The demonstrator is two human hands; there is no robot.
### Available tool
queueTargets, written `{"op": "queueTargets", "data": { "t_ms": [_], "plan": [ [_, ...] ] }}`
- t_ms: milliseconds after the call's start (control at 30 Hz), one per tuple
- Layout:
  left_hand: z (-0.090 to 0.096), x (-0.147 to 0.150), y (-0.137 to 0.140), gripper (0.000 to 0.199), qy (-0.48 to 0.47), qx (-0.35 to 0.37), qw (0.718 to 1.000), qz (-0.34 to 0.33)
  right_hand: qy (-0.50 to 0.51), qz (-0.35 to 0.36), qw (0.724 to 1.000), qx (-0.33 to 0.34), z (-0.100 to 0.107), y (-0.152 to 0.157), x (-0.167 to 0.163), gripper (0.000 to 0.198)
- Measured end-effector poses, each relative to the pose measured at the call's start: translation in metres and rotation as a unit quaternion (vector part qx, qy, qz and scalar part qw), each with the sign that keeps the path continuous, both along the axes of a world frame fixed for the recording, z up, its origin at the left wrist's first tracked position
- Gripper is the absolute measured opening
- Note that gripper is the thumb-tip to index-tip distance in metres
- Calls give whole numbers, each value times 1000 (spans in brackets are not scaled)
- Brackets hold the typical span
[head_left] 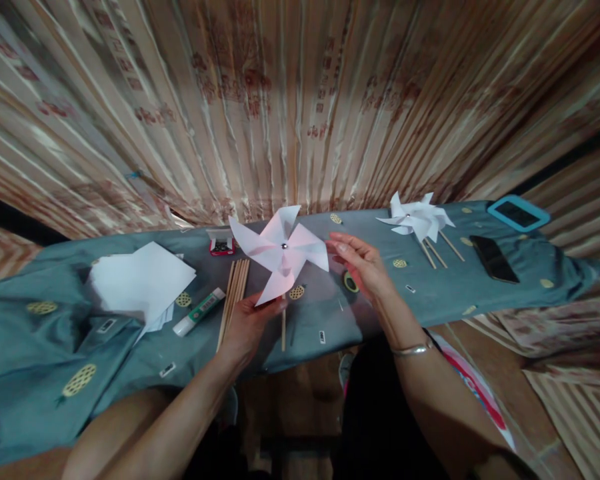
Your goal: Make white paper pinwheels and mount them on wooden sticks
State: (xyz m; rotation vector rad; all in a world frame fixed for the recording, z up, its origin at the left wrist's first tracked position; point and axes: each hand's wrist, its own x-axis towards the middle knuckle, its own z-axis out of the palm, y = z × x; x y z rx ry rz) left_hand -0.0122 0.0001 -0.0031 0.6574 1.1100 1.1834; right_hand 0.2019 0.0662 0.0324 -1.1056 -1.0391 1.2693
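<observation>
A white paper pinwheel (pixel 300 244) with a shiny pin at its centre faces me above the middle of the table, its thin wooden stick (pixel 283 331) pointing down. My left hand (pixel 253 321) is closed around the stick just under the lower blade; the blade and fingers partly hide the grip. To the right of the pinwheel, my right hand (pixel 363 259) is raised with fingers stretched toward a blade tip. Its fingertips are close to the paper, and whether they touch it I cannot tell. A metal bracelet (pixel 414 349) circles the right wrist.
Left of the hands lie a stack of white paper (pixel 143 277), a glue stick (pixel 199 312), several wooden sticks (pixel 236 283) and a small red box (pixel 222 247). A tape roll (pixel 350 282), finished pinwheels (pixel 420 219), a black phone (pixel 494 259) and a blue-framed device (pixel 519 204) lie rightward.
</observation>
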Motion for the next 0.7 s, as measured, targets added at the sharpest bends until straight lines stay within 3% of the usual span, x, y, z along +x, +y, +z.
{"op": "queueTargets", "data": {
  "t_ms": [100,433,700],
  "plan": [
    [-2,0,0,27,-6,2,1000,2,2,32,999,-15,-6,0,-8,36],
    [-6,3,3,32,-15,13,999,45,10,12,999,-28,-10,-5,-19,39],
    [-8,2,6,28,-17,33,999,38,46,76,995,-49,-16,-15,-30,46]
  ]
}}
